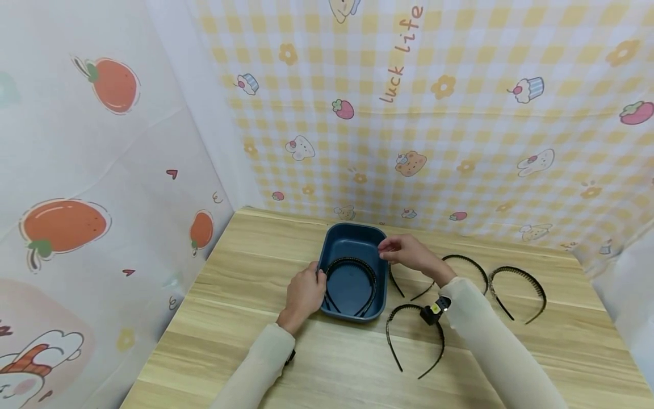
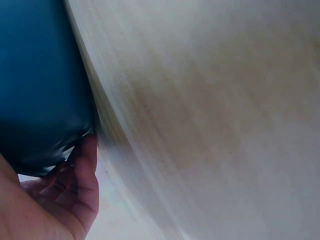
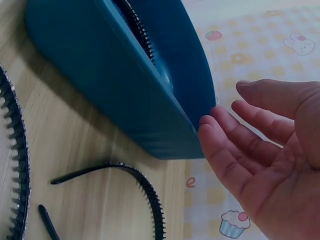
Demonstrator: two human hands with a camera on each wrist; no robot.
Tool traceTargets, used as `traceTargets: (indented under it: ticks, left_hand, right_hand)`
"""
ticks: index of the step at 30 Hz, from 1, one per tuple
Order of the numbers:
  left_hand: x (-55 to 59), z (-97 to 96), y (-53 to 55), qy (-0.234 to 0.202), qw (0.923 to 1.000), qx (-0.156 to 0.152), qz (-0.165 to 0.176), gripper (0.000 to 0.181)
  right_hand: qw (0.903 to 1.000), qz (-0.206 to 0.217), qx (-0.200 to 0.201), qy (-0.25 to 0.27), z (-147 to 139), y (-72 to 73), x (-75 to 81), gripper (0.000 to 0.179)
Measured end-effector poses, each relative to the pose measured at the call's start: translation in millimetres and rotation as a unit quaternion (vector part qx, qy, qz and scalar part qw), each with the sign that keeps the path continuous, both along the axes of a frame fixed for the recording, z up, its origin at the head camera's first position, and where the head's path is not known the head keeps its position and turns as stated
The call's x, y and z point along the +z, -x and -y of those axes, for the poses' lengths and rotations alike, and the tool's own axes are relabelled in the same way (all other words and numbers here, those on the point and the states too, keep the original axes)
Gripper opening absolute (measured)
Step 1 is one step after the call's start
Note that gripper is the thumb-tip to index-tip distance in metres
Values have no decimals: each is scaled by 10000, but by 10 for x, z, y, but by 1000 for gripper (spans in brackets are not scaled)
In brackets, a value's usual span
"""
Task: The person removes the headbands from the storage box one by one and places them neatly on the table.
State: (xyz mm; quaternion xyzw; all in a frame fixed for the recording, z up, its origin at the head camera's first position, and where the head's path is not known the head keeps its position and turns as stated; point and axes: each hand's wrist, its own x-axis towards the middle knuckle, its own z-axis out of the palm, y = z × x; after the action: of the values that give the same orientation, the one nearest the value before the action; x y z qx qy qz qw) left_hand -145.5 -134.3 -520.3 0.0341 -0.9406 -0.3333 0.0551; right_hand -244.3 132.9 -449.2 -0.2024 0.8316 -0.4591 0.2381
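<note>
A dark blue plastic bin (image 1: 352,232) stands on the table, with black toothed headbands (image 1: 375,278) lying inside its near part. My left hand (image 1: 304,292) grips the bin's left side, thumb at the rim; the left wrist view shows its fingers (image 2: 87,185) bent against the outer wall. At the bin's right rim is my right hand (image 1: 409,253), holding nothing. Its fingers (image 3: 227,157) are loosely bent beside the bin's corner in the right wrist view. Below that hand lies another headband (image 3: 142,182), partly hidden by the right arm in the head view.
Right of the bin lie more black headbands: one in front (image 1: 390,335), one behind the right forearm (image 1: 467,258) and one farthest right (image 1: 518,270). The wooden table (image 1: 230,272) meets a checked cloth (image 1: 317,170) at the back and a printed white cloth (image 1: 153,153) at the left.
</note>
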Motion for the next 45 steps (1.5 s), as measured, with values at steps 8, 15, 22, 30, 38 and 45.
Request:
traceTargets:
  ticks: [8, 15, 22, 30, 38, 45]
  left_hand:
    - [-11, 4, 10, 10, 10000, -36, 29, 36]
    - [-12, 0, 11, 6, 10000, -35, 27, 36]
    - [-11, -4, 0, 11, 10000, -11, 19, 36]
    - [-5, -7, -22, -25, 10000, -37, 47, 36]
    - [-17, -3, -19, 4, 10000, -5, -10, 34]
    - [-6, -4, -18, 11, 10000, -9, -26, 35]
  right_hand:
    - [9996, -55, 155, -215, 147, 34, -8, 24]
    - [9980, -56, 514, -356, 275, 57, -35, 30]
    - [9959, 137, 727, -529, 406, 81, -68, 35]
    - [9921, 363, 901, -791, 508, 86, -147, 39]
    - [9886, 30, 946, -1172, 575, 110, -154, 35]
    - [9877, 48, 930, -1257, 612, 109, -132, 33]
